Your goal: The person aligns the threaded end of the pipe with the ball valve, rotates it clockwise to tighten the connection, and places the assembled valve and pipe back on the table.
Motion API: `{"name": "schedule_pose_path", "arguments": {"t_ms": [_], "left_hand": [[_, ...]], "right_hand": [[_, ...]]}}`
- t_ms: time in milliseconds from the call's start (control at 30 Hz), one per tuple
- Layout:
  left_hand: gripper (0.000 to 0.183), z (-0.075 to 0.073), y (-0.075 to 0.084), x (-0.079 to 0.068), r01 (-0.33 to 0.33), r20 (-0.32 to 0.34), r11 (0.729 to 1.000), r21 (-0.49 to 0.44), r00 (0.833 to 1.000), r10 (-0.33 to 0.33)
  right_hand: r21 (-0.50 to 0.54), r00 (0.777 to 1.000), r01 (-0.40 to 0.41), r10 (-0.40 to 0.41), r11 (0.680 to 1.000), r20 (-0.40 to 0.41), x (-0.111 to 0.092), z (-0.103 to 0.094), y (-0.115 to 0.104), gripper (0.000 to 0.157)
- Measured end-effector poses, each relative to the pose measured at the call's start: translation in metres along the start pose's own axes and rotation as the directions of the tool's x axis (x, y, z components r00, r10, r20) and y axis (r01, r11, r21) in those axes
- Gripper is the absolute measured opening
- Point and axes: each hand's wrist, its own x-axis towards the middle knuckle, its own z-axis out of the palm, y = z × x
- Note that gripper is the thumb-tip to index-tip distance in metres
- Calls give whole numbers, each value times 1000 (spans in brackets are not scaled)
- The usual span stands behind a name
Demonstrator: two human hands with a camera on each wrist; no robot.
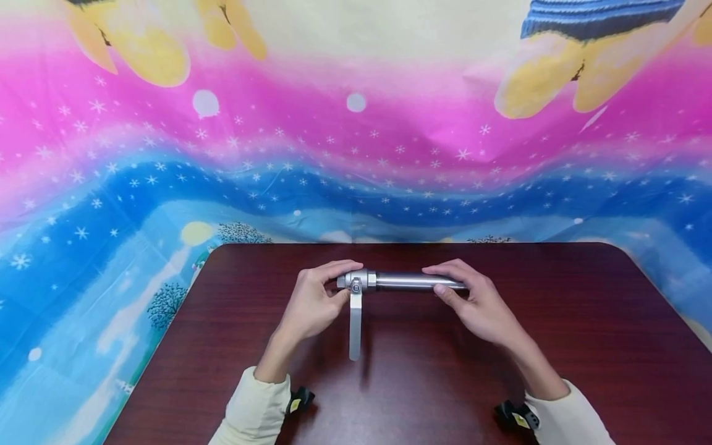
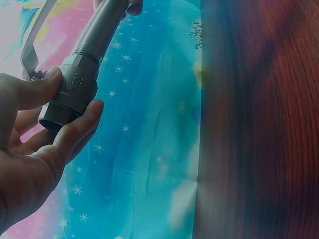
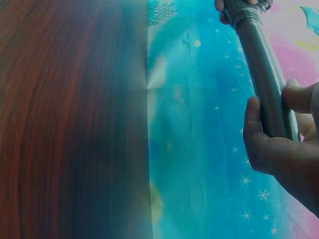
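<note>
A steel ball valve (image 1: 363, 278) with a long flat lever handle (image 1: 355, 330) is joined to a shiny metal pipe (image 1: 403, 282). Thumb and fingers of my left hand (image 1: 316, 301) grip the valve body at its left end. My right hand (image 1: 479, 304) holds the pipe near its far right end, thumb on the near side. In the head view the pipe lies level from left to right, and the lever points toward me. Threads show where the pipe meets the valve (image 2: 77, 89) in the left wrist view. The pipe's right end is partly hidden by my right hand.
Beneath the hands is a dark red-brown wooden table (image 1: 423, 383) with rounded far corners. A colourful printed cloth (image 1: 334, 142) with snowflakes hangs behind and beside it. Black wrist devices (image 1: 300, 400) sit at both cream sleeves (image 1: 253, 405).
</note>
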Motion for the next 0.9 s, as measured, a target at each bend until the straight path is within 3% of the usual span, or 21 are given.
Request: {"name": "schedule_pose_path", "arguments": {"t_ms": [233,433,900], "left_hand": [[48,0,-1,1,-3,-7,1000,-1,1000,3],[48,-1,-2,1,-3,-12,1000,5,1000,3],[48,-1,-3,1,-13,-11,1000,-7,1000,13]], "right_hand": [[0,998,49,-49,999,-37,0,4,-1,54],[-35,995,73,-76,997,-68,0,6,-1,52],[-51,1000,14,-15,999,-25,0,4,-3,46]]}}
